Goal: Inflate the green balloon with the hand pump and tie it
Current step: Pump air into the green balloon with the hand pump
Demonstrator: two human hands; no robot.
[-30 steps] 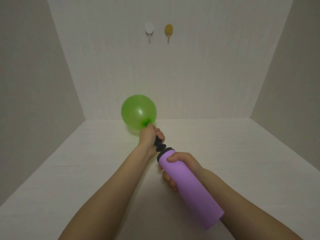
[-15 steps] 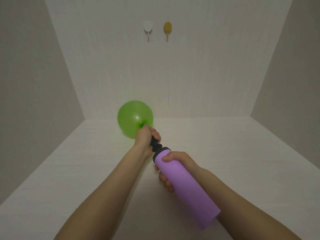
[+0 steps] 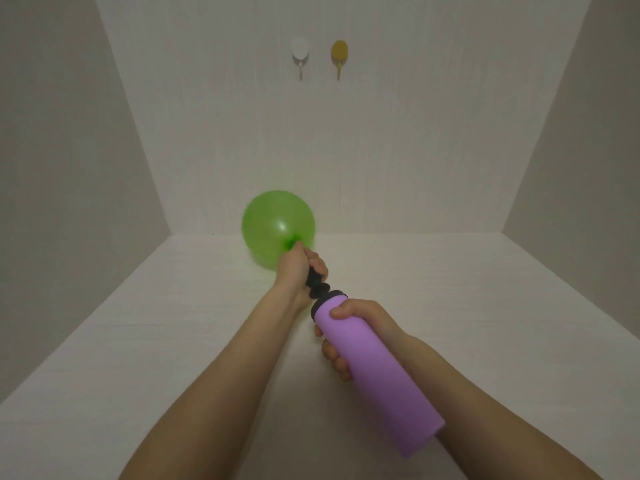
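The left hand (image 3: 298, 271) gripped the green balloon (image 3: 277, 226) neck on the nozzle, while the right hand (image 3: 360, 327), nearer along the axis, clasped the purple pump (image 3: 374, 368) barrel.

Balloon (image 3: 273, 223): bright translucent green, plain, darkening to deep green at the neck, with one small pale highlight. Pump (image 3: 374, 368) barrel: matte lilac, unpatterned, shading to deeper purple along its underside. Collar (image 3: 329, 295) and nozzle (image 3: 317, 285): black. Left wall hook (image 3: 300, 50): white. Right wall hook (image 3: 339, 51): mustard yellow. Table (image 3: 138, 341): off-white, fine streaked grain. Back wall (image 3: 381, 150): off-white, faint vertical streaks. Side walls (image 3: 52, 168): plain grey-beige.
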